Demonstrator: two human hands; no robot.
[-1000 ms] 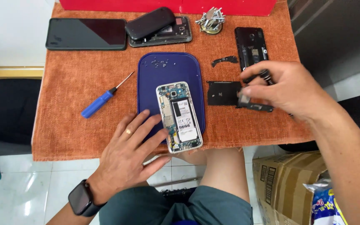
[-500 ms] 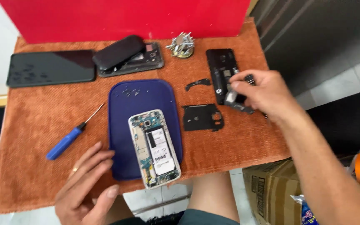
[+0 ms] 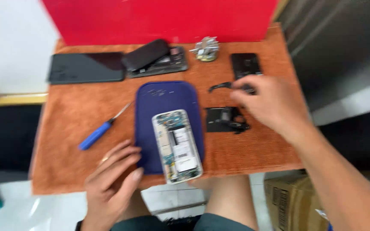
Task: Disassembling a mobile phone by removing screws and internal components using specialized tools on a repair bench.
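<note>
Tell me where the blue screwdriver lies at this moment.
In the head view, the blue screwdriver lies on the orange cloth, left of the blue mat and just above the left hand, which does not touch it.

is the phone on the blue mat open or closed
Open: the phone lies with its back cover off, battery and circuit boards exposed.

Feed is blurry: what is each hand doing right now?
Left hand: open, empty, fingertips at the dark blue rubber mat.
Right hand: over small black phone parts; grip cannot be told.
</note>
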